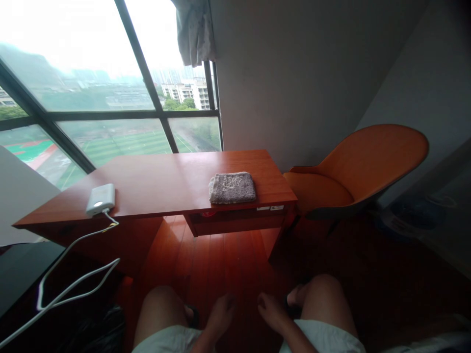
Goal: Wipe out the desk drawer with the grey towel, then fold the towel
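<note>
My left hand (pixel 222 314) hangs between my knees, low in the view, with its fingers loosely curled in and no object showing in it. Opposite it, a short gap away, my right hand (pixel 271 310) is held the same way, fingers curled and nothing seen in them. Neither hand touches the desk. Beyond them, a folded grey-brown towel (pixel 233 188) with a pale pattern lies near the front edge of the reddish wooden desk (pixel 158 184). At the desk's left end sits a white power bank-like box (pixel 100 198) with a white cable (pixel 79 239) plugged into it.
An orange chair (pixel 368 166) stands right of the desk. A shelf or drawer (pixel 235 223) hangs under the desktop. Behind is a large window (pixel 110 98) with a curtain (pixel 195 34). The cable loops down at left, above a dark plastic bag (pixel 99 328).
</note>
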Demonstrator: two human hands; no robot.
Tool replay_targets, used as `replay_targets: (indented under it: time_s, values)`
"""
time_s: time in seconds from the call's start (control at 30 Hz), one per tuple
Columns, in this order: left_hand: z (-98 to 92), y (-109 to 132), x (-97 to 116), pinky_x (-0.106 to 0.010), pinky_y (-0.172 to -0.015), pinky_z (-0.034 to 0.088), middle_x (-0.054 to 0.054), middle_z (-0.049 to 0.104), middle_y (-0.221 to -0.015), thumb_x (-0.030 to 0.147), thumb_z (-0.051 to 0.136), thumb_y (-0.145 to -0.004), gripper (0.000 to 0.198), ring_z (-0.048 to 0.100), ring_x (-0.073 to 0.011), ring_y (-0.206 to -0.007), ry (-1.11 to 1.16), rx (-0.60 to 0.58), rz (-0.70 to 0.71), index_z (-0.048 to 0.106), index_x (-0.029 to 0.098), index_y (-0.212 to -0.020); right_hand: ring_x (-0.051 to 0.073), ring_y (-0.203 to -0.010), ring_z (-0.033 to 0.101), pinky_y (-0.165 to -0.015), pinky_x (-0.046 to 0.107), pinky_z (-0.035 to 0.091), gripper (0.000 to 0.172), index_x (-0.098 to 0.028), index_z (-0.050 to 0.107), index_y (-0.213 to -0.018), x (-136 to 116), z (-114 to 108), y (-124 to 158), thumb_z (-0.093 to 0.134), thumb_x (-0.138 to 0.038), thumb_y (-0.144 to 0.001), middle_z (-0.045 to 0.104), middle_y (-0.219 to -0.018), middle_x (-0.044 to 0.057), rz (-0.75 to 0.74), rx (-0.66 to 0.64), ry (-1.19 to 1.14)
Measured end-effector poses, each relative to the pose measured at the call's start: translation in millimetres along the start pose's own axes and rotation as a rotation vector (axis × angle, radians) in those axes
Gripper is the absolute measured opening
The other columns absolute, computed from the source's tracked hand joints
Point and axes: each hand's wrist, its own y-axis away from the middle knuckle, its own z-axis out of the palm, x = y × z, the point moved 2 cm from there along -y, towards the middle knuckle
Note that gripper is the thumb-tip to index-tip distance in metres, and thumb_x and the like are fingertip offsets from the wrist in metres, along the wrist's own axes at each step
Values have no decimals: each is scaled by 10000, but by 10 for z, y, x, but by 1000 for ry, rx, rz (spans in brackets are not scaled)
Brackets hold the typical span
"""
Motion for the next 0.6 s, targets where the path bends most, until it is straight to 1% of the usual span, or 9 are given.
replay_targets:
  time_s: [0.07, 0.13, 0.2, 0.23, 0.27, 0.33, 0.47, 0.53, 0.6]
  values:
    - [-29, 9, 59, -239, -680, 399, -24, 668, -825, 136, 419, -807, 188, 599, -162, -773, -2, 2, 24, 601, 178, -829, 194, -913, 623, -786, 273, 419, 246, -191, 615, -922, -12, -7, 4, 431, -124, -773, 680, -970, 76, -3, -1, -2]
    - [-98, -10, 145, -244, -712, 418, -31, 678, -862, 149, 414, -823, 213, 611, -166, -796, 7, 23, 67, 614, 183, -885, 190, -899, 626, -774, 270, 417, 245, -199, 615, -918, -29, -13, 7, 431, -124, -775, 682, -953, 66, -6, -2, -3]
    - [-240, -71, 284, -255, -771, 441, -50, 691, -949, 149, 412, -825, 268, 628, -178, -867, 31, 82, 124, 621, 186, -988, 190, -893, 629, -766, 271, 415, 242, -204, 615, -918, -48, -17, 10, 432, -127, -778, 683, -953, 62, -3, -7, -2]
    - [-347, -118, 382, -265, -810, 449, -62, 692, -1007, 147, 416, -822, 301, 631, -187, -921, 45, 129, 156, 617, 188, -1043, 190, -893, 630, -765, 272, 415, 240, -205, 615, -914, -57, -18, 10, 431, -127, -780, 683, -956, 62, 0, -11, -1]
    - [-478, -175, 502, -274, -840, 453, -73, 686, -1059, 142, 423, -815, 335, 628, -195, -967, 50, 181, 186, 609, 191, -1090, 190, -893, 630, -763, 273, 414, 239, -204, 615, -909, -66, -19, 11, 429, -125, -781, 683, -957, 64, 3, -16, 1]
    - [-808, -305, 815, -301, -878, 460, -88, 674, -1099, 160, 417, -842, 323, 620, -209, -1015, 27, 311, 259, 606, 196, -1101, 190, -890, 632, -758, 273, 415, 236, -201, 615, -901, -80, -24, 13, 429, -121, -779, 682, -955, 65, 9, -23, 7]
    - [-1586, -555, 1657, -349, -923, 451, -84, 633, -1136, 181, 408, -885, 313, 580, -216, -1067, -113, 581, 511, 566, 213, -1153, 191, -905, 632, -766, 273, 418, 244, -202, 615, -922, -85, -44, 16, 434, -122, -779, 680, -965, 69, 13, -6, 7]
    - [-1924, -691, 2060, -362, -988, 407, -80, 601, -1200, 191, 392, -910, 316, 547, -215, -1118, -216, 674, 598, 551, 209, -1182, 192, -909, 633, -774, 275, 419, 251, -202, 618, -925, -72, -47, 11, 436, -116, -775, 685, -964, 70, 22, 3, 1]
    - [-2181, -865, 2365, -397, -1028, 361, -82, 573, -1251, 215, 382, -926, 325, 510, -236, -1169, -344, 719, 625, 545, 206, -1208, 195, -904, 634, -774, 279, 422, 251, -204, 619, -922, -49, -40, -1, 440, -115, -770, 688, -966, 70, 31, 5, -7]
